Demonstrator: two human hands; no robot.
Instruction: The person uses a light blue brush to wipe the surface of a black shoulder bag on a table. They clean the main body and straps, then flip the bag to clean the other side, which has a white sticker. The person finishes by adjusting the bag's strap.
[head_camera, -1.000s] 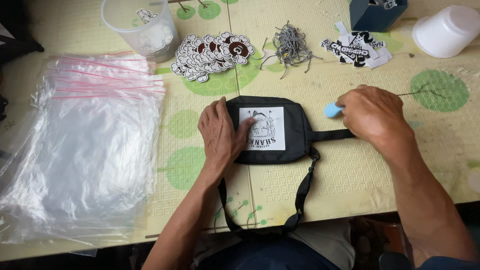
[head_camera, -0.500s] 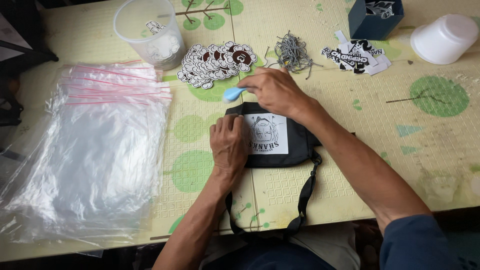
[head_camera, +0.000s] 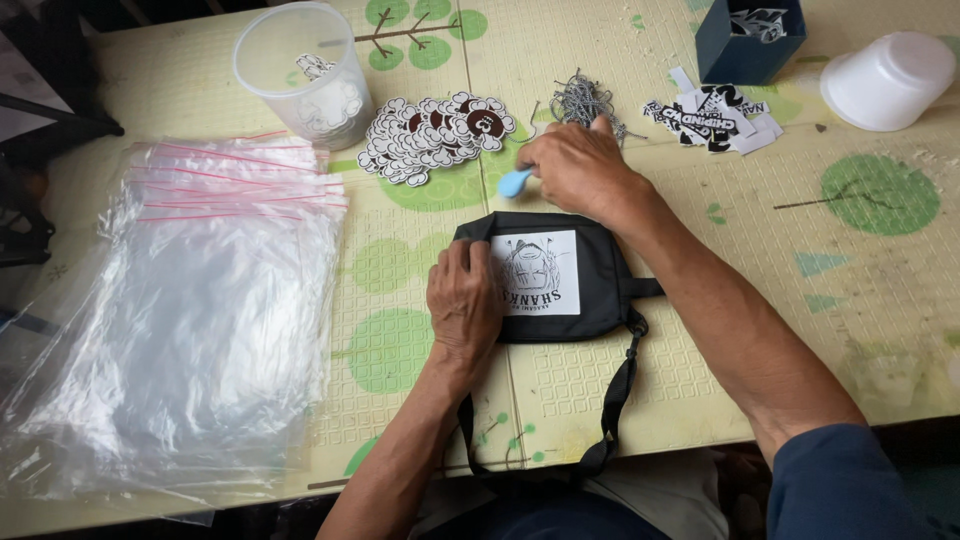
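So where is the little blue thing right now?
In the head view, the small light-blue tool is in the right hand, just above the black pouch and below the pile of stickers.

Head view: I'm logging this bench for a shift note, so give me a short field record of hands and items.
left hand: flat on black pouch
right hand: holds small blue tool, above the pouch
behind the right hand: grey tangle of ties
sticker pile: beside clear plastic cup
clear zip bags: stacked at left
surface: patterned mat
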